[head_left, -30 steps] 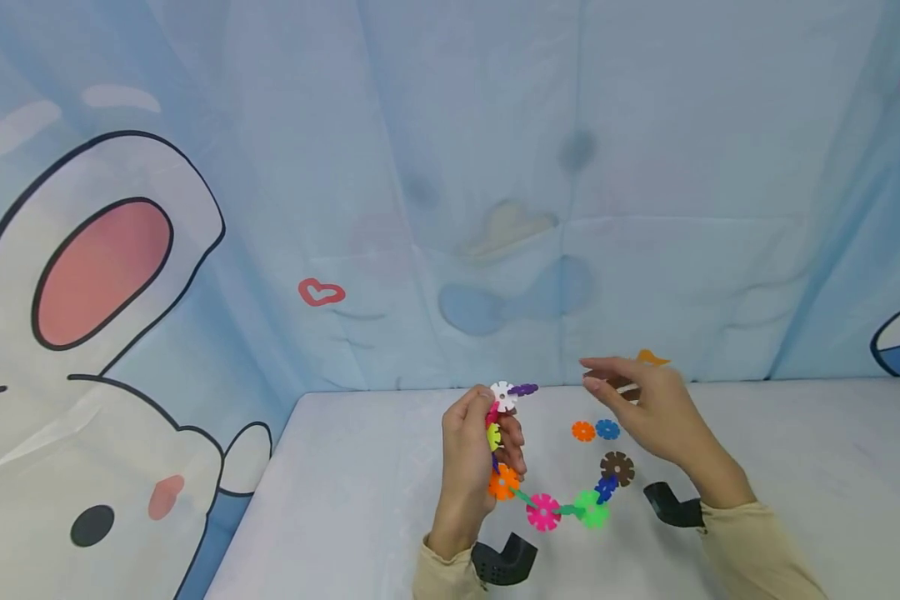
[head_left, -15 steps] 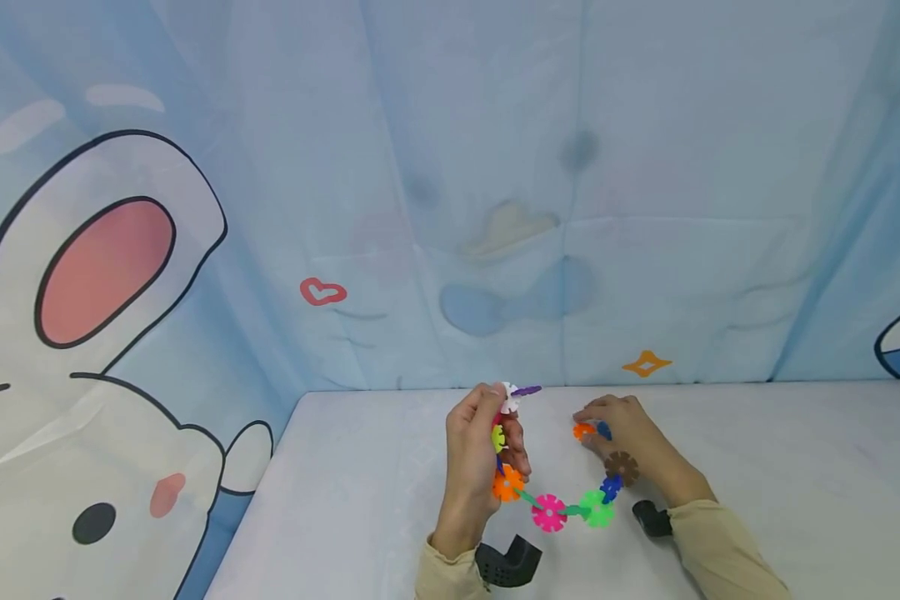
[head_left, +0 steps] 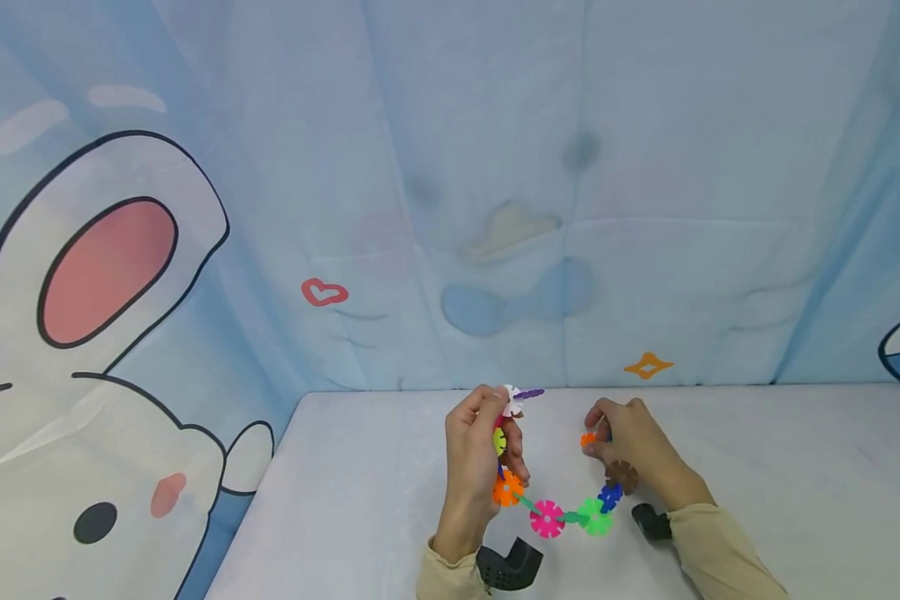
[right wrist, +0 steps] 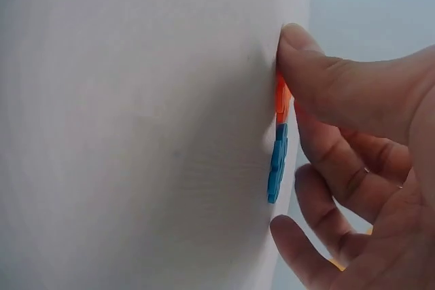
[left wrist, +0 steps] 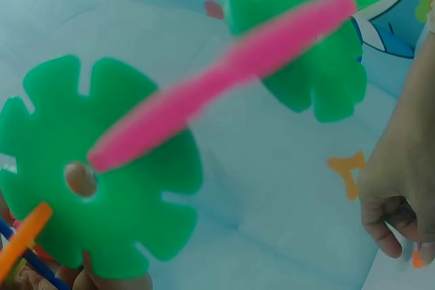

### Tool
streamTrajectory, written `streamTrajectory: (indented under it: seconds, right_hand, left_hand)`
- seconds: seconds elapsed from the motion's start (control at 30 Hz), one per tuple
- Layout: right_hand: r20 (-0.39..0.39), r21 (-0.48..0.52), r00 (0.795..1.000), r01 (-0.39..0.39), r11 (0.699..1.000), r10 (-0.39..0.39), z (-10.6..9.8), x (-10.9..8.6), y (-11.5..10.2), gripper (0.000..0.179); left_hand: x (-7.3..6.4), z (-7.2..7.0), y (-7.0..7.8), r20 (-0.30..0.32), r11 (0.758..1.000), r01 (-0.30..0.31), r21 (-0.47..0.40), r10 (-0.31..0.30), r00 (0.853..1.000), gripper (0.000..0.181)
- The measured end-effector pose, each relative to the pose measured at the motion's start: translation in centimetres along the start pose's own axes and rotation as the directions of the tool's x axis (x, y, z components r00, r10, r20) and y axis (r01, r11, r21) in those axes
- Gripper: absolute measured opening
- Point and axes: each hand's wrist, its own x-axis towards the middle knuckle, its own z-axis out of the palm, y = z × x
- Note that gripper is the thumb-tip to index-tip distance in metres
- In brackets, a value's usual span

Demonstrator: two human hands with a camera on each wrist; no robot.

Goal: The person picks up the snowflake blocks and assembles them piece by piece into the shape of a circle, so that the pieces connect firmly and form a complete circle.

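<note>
My left hand (head_left: 471, 467) grips a chain of interlocking snowflake discs, its thumb at the white disc (head_left: 512, 402) near the upper end. A purple disc (head_left: 529, 393) sticks out beyond that. Below hang an orange disc (head_left: 507, 488), a pink disc (head_left: 547, 518), a light green disc (head_left: 595, 517), a blue disc (head_left: 610, 497) and, at the end, a brown disc (head_left: 622, 476). My right hand (head_left: 633, 442) pinches a loose orange disc (right wrist: 283, 96) at the table surface. Beside it lies a loose blue disc (right wrist: 277, 164), mostly hidden in the head view.
The white table (head_left: 367, 500) ends at a light blue curtain (head_left: 450, 167) printed with cartoon shapes. A black wrist mount (head_left: 510, 565) sits at the left wrist, another black mount (head_left: 651, 522) at the right.
My right hand has come down from above the table to the loose discs and drawn the orange one slightly nearer. The left hand stays nearly still with the chain.
</note>
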Motion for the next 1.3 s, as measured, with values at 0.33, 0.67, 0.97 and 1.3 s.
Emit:
streamTrajectory:
  seconds: [0.33,0.67,0.97,1.3]
  right_hand:
    - [-0.015,-0.025,1.000,-0.007,1.000,0.007,-0.3,-0.4,0.1,0.027]
    - [-0.052,0.060,0.994,0.103,0.993,-0.100,-1.3,-0.9,-0.2,0.028]
    - [-0.324,0.330,0.924,0.312,0.891,-0.204,-6.0,-3.1,-3.7,0.016]
    - [-0.377,0.538,0.901,0.400,0.742,-0.213,-9.8,-6.6,-7.4,0.021]
  left_hand:
    - [0.0,-0.1,-0.1,0.010,1.000,-0.008,0.003,0.008,1.000,0.046]
    - [-0.1,0.0,-0.1,0.011,1.000,-0.015,0.018,0.015,1.000,0.046]
    - [-0.1,0.1,-0.1,0.009,0.999,-0.014,0.036,0.014,1.000,0.038]
    - [-0.4,0.1,0.4,0.039,1.000,-0.025,0.018,0.025,0.999,0.040]
